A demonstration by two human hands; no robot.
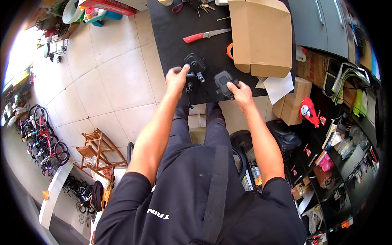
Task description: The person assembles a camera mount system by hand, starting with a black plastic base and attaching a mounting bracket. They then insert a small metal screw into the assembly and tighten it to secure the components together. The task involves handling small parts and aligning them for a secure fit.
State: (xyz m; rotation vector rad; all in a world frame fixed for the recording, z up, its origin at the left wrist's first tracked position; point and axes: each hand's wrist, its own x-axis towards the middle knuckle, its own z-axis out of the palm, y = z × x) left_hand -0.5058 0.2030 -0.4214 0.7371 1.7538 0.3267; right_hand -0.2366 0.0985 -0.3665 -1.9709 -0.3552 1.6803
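At the counter's [169, 34] near edge, the right hand [242, 94] grips a black holder [222, 80], unjoined from the black mount [196, 61] gripped by the left hand [176, 79] farther left.

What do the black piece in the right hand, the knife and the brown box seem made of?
Black piece: probably plastic, mostly matte with soft highlights; rubber parts can't be ruled out.
Knife: blade likely metal, grey and smooth; red handle perhaps plastic, evenly coloured.
Box: cardboard, matte brown with creased folds.
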